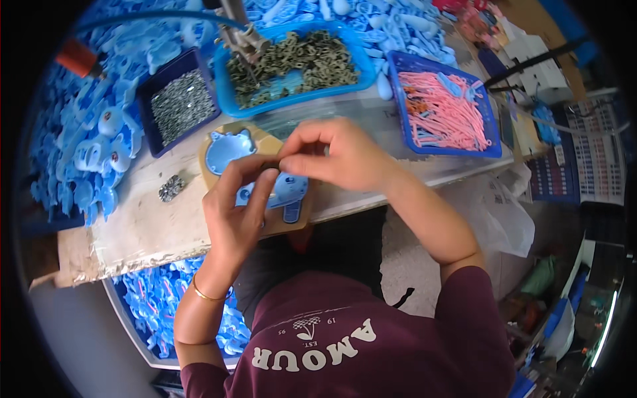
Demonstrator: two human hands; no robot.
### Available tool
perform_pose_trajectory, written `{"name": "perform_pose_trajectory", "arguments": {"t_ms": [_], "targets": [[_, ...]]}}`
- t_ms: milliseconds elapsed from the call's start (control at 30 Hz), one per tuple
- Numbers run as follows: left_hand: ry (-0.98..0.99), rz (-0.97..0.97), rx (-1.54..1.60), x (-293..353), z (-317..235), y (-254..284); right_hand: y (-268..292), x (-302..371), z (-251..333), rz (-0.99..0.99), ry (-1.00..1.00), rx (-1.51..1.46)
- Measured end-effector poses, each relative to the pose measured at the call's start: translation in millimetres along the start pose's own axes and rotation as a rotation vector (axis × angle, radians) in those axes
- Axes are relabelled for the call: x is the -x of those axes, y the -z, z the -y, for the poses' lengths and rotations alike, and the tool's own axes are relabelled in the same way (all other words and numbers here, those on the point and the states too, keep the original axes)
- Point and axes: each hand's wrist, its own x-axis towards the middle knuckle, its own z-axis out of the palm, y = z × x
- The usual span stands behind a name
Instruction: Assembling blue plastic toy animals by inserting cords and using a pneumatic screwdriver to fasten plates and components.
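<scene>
Both my hands meet over a tan fixture block [207,159] at the bench's front edge. My left hand [232,202] is closed, thumb and fingers curled over a blue plastic shell part [285,190]; whether it grips that part or the part rests on the block, I cannot tell. My right hand [338,154] is pinched, its fingertips close to the left ones. Whatever sits between the fingertips is small, dark and mostly hidden. Just beyond my left hand, a round blue shell [227,151] lies hollow side up in the block.
Behind stand a blue tray of dark greenish parts [358,66], a dark bin of small metal pieces [147,123] and a blue basket of pink strips [494,132]. Blue shells [93,156] heap at left. Metal bits [172,188] lie on the bench. A machine arm [242,36] overhangs the tray.
</scene>
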Motion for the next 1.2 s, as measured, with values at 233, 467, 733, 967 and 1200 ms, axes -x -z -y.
{"name": "perform_pose_trajectory", "arguments": {"t_ms": [233,467,733,967,1200], "targets": [[0.092,0.101,0.141,7,-5,9,79,73,-14,-0.268,-0.229,0.210],[0.154,0.129,0.257,7,-4,9,165,113,-72,-0.400,-0.350,0.772],[0.216,0.148,0.228,8,3,17,165,104,-73,-0.374,-0.390,1.027],[0.280,0.118,0.309,6,8,26,172,101,-70,-0.273,-0.366,1.027],[0.280,0.122,0.308,5,8,27,176,95,-86,-0.235,-0.363,0.887]]}}
